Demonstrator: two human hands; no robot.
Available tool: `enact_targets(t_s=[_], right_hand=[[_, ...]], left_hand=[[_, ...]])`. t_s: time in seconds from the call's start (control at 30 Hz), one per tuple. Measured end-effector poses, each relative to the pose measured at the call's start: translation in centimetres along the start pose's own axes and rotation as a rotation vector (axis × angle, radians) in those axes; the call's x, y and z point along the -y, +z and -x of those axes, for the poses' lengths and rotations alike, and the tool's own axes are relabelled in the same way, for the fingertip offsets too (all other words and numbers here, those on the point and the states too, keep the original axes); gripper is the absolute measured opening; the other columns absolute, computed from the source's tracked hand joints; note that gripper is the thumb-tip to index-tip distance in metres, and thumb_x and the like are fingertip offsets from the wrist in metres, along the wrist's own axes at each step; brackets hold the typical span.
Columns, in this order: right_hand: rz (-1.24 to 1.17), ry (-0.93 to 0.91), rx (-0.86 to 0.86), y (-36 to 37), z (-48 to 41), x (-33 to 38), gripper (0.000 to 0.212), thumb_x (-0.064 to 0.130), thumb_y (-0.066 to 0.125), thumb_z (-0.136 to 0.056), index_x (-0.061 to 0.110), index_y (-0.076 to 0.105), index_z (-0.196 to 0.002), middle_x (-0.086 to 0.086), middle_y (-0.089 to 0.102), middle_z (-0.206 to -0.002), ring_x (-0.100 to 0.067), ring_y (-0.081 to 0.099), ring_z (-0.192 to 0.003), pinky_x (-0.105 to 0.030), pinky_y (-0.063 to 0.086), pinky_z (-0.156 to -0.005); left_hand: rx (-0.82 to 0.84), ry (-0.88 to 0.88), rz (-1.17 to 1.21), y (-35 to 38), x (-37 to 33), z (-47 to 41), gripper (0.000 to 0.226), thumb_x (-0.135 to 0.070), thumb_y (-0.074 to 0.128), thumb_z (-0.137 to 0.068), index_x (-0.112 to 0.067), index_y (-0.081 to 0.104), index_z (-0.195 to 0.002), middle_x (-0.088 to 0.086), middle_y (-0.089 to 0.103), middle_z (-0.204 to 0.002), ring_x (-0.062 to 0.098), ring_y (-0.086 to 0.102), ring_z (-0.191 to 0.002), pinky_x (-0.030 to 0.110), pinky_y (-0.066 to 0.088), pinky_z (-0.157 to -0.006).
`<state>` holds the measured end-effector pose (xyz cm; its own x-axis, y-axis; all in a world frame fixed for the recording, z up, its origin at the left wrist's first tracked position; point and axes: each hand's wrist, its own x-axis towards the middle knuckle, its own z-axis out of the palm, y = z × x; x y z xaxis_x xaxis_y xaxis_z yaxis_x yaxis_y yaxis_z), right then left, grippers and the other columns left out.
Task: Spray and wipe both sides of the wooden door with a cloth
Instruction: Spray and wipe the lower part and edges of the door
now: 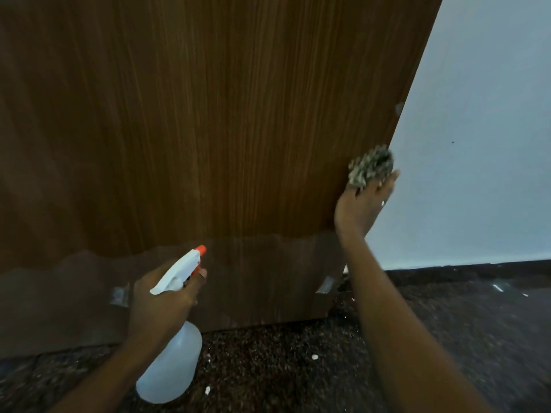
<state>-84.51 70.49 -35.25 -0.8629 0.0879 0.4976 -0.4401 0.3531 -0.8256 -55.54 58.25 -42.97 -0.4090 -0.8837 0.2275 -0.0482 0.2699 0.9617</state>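
The grained wooden door stands over speckled floor. The right hand presses a crumpled mottled cloth against the door's edge, fingers curled round it; the left hand grips a translucent spray bottle.

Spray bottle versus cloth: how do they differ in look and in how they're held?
The spray bottle is smooth, translucent white plastic with an orange nozzle; the cloth is a mottled, crumpled wad. The left hand grips the spray bottle's neck, low, nozzle towards the wooden door; the right hand holds the cloth higher, against the door's right edge. Each sits in one hand.
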Motion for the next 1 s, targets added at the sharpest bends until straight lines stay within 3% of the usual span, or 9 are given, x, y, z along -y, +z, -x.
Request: enact_targets(t_s=[0.1,0.23,0.37,0.47,0.57,0.7,0.87,0.93,1.0], right_hand=[[0.139,-0.267,-0.06,0.0,-1.9,3.0,0.065,0.037,0.038,-0.098,0.022,0.018,-0.158,-0.01,-0.001,-0.167,-0.035,-0.001,-0.153,-0.053,0.011,-0.123],[0.302,-0.566,0.028,1.7,2.7,-2.0,0.069,0.036,0.043,-0.095,0.026,0.017,-0.159,-0.017,0.0,-0.166,-0.042,-0.008,-0.151,-0.059,0.013,-0.121],[0.286,-0.205,0.211,2.2,8.7,-11.9,0.081,0.021,0.052,-0.096,0.03,0.002,-0.159,-0.001,-0.025,-0.163,-0.033,-0.017,-0.151,-0.065,0.025,-0.116],[0.158,0.025,0.205,2.4,8.5,-12.8,0.076,0.019,0.047,-0.102,0.03,-0.002,-0.159,0.01,-0.03,-0.161,-0.027,-0.012,-0.153,-0.063,0.03,-0.114],[0.177,-0.105,0.144,3.1,8.1,-10.8,0.077,0.016,0.052,-0.098,0.026,0.004,-0.158,-0.003,-0.018,-0.165,-0.032,-0.014,-0.152,-0.062,0.023,-0.118],[0.413,-0.447,0.294,3.8,11.5,-13.6,0.092,0.014,0.061,-0.086,0.023,0.007,-0.159,-0.015,-0.018,-0.164,-0.042,-0.017,-0.149,-0.058,0.004,-0.12],[0.242,0.038,0.33,3.5,12.6,-16.3,0.082,0.006,0.053,-0.096,0.019,0.002,-0.159,0.002,-0.035,-0.16,-0.031,-0.021,-0.15,-0.061,0.027,-0.116],[0.106,0.171,0.226,3.6,11.2,-14.1,0.079,0.007,0.049,-0.1,0.02,-0.001,-0.159,0.0,-0.028,-0.163,-0.03,-0.014,-0.152,-0.058,0.024,-0.119],[0.088,0.12,0.153,3.8,10.2,-11.5,0.074,0.01,0.05,-0.1,0.018,0.007,-0.159,-0.006,-0.021,-0.165,-0.032,-0.015,-0.151,-0.056,0.01,-0.123]], left_hand=[[0.033,0.05,-0.029,0.9,0.0,0.6,0.028,-0.017,0.073,-0.081,-0.021,0.069,-0.109,-0.007,0.07,-0.094,0.01,0.064,-0.085,0.019,0.046,-0.073],[0.039,0.019,0.006,2.1,0.3,0.8,0.019,-0.021,0.075,-0.079,-0.022,0.073,-0.098,0.0,0.072,-0.074,0.018,0.065,-0.063,0.026,0.05,-0.06],[0.033,0.011,0.019,3.2,0.7,2.0,0.011,-0.021,0.076,-0.078,-0.024,0.074,-0.089,-0.002,0.07,-0.063,0.016,0.065,-0.057,0.028,0.051,-0.056],[0.036,-0.017,0.023,4.0,1.4,3.6,0.008,-0.02,0.076,-0.079,-0.027,0.076,-0.083,-0.007,0.069,-0.06,0.012,0.064,-0.057,0.027,0.052,-0.062],[0.014,-0.068,0.088,4.9,2.3,5.2,0.013,-0.015,0.077,-0.078,-0.025,0.076,-0.087,-0.008,0.067,-0.056,0.006,0.06,-0.051,0.022,0.049,-0.059],[0.026,-0.051,0.051,5.1,3.0,6.5,0.018,-0.014,0.076,-0.079,-0.032,0.073,-0.08,-0.002,0.066,-0.054,0.01,0.057,-0.046,0.02,0.046,-0.051],[0.009,-0.047,0.054,3.8,3.2,6.8,0.027,-0.012,0.074,-0.079,-0.038,0.069,-0.075,0.003,0.065,-0.055,0.01,0.056,-0.043,0.019,0.044,-0.045],[0.011,-0.037,0.056,2.9,3.2,6.7,0.031,-0.011,0.074,-0.079,-0.041,0.067,-0.075,0.004,0.064,-0.055,0.01,0.055,-0.044,0.018,0.044,-0.046],[0.002,-0.026,0.058,2.1,3.2,6.6,0.032,-0.01,0.074,-0.079,-0.041,0.067,-0.078,0.004,0.065,-0.057,0.01,0.056,-0.045,0.016,0.044,-0.046]])
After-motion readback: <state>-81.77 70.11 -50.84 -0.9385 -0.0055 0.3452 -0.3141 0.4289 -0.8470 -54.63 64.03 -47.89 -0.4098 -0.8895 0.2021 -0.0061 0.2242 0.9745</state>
